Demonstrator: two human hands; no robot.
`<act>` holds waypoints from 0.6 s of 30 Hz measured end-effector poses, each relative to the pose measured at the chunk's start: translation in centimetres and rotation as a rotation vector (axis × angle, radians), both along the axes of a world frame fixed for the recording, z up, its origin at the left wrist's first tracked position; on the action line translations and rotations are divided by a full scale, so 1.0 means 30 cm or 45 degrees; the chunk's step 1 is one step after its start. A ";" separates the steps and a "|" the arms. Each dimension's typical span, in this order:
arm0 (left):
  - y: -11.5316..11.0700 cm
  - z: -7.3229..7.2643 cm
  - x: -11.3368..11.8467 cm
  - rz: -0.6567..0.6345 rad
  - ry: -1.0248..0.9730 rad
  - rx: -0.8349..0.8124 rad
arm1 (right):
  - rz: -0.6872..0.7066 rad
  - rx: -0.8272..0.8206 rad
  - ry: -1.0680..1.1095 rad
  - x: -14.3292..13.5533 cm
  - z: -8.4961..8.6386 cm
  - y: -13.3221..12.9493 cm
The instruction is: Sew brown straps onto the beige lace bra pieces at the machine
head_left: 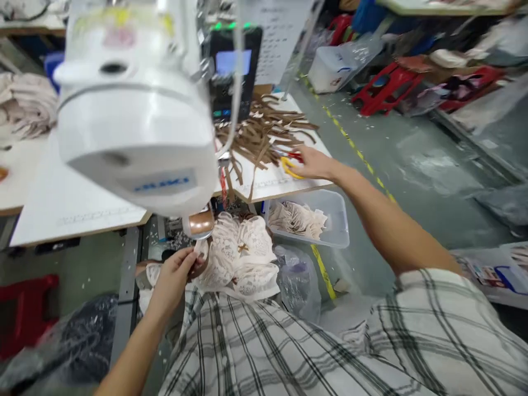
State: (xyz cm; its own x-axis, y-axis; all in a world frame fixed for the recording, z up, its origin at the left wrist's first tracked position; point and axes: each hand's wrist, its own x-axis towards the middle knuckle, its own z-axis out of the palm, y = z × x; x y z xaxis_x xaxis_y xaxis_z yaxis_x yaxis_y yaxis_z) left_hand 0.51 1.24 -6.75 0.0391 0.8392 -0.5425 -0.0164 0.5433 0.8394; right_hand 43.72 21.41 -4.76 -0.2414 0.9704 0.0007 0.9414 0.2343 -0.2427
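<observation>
My left hand [178,270] pinches the pale edge of a lace bra [225,253], close below the sewing machine's needle end. Cream lace cups, some with a small brown bow, lie heaped over my lap. Out to the right, my right hand [317,163] has its fingers at the handles of a pair of scissors [292,166], one yellow and one red; the grip is partly hidden. The blades rest among brown fabric strips [259,132] piled on the white table. The white sewing machine head [136,132] fills the upper left, hiding part of the table.
A clear plastic bin [340,225] holding cream fabric pieces stands below the table's front edge. A control panel [235,71] rises behind the strips. Beside my lap hangs a clear plastic bag [299,283]. Red stools [388,88] and a lidded box [330,69] stand across the aisle.
</observation>
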 end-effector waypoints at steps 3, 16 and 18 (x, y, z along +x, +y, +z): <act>-0.007 -0.004 -0.011 0.083 -0.203 -0.026 | 0.064 -0.016 0.135 -0.078 -0.004 -0.236; -0.034 0.041 -0.006 -0.066 -0.181 0.062 | 0.416 0.058 0.538 -0.663 -0.117 -0.769; -0.038 0.042 -0.003 -0.130 -0.106 0.089 | 0.444 0.045 0.536 -0.671 -0.119 -0.747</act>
State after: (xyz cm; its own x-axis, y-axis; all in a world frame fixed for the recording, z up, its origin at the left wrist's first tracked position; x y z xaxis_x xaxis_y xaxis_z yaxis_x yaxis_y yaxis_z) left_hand 0.41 0.09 -5.49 0.1684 0.8641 -0.4743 -0.0349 0.4861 0.8732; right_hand 23.58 -1.01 -8.34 -0.5205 0.8305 0.1983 0.6295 0.5301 -0.5681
